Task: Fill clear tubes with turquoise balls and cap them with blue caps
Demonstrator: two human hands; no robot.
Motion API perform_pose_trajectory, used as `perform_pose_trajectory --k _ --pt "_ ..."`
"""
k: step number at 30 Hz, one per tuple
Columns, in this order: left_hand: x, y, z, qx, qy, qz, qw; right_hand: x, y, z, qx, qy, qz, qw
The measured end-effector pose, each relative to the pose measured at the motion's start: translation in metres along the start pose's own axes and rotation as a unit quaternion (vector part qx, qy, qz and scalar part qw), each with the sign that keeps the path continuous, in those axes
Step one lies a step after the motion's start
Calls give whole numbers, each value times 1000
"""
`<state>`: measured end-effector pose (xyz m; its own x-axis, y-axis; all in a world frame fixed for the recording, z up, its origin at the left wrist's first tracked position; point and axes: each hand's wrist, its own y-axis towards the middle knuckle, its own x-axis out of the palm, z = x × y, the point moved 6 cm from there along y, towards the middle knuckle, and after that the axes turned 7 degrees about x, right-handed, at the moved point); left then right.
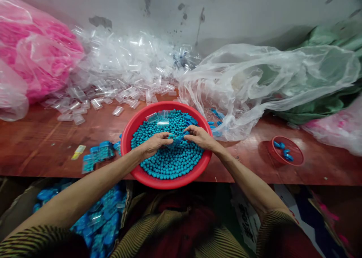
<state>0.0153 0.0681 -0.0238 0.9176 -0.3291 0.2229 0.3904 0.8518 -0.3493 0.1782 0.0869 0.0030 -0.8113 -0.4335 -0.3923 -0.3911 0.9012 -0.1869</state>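
Note:
A red basin (132,118) full of round blue beads (169,165) stands at the table's front edge. Above the beads my left hand (155,144) pinches a small clear plastic container (171,145); its outline is hard to make out against the beads. My right hand (201,137) has its thumb and fingertips closed on a blue cap (180,138) at the container's right end. Whether the cap is seated cannot be seen. Empty clear containers (162,118) lie on the beads at the back of the basin, and blue caps (190,119) lie at its back right.
Clear containers (127,69) are heaped along the wall. Filled, blue-capped containers (98,152) lie left of the basin, with more in a box (98,220) below. A plastic bag (234,88) and a small red basket (299,156) are at right, a pink-filled bag (42,51) at left.

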Motion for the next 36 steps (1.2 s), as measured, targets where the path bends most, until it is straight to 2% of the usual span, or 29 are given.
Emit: perform_pose_trajectory --k 2,4,7,9,11,14,16,19,24,28,31,33,34,36 --pt "-2 -3 3 20 4 10 1000 3 1 2 33 83 -32 995" --pt "-3 -5 4 32 5 18 999 5 1 1 34 85 -31 995" --pt "-3 -7 0 13 22 11 1000 9 -1 -7 -12 -80 25 996" --pt "-3 -8 -2 4 34 13 999 14 -3 -13 -49 -218 68 972" --pt "-3 -10 -2 6 30 19 999 15 -4 -16 -53 -276 96 955" --pt "-2 -12 -2 4 20 12 1000 14 -1 -18 -33 -207 83 974" --pt "-1 -13 -1 13 28 4 1000 18 3 -22 -51 -140 41 988" --pt "2 -13 1 31 54 -12 998 27 6 -27 -77 -96 -8 992" --pt "2 -16 3 61 102 -7 993 36 3 -28 -106 -188 6 976" --pt "-2 -21 1 45 100 0 994 33 -6 -26 -105 -236 -16 966" --pt "-4 -23 -1 37 78 2 996 24 -12 -25 -74 -167 -18 983" --pt "-3 -23 -1 34 55 -4 998 22 -13 -22 -20 -38 -38 998" --pt "-2 -24 -1 33 45 -7 998 24 -13 -20 14 40 -53 998" --pt "1 -24 0 37 33 -15 999 32 -13 -17 75 174 -73 979"
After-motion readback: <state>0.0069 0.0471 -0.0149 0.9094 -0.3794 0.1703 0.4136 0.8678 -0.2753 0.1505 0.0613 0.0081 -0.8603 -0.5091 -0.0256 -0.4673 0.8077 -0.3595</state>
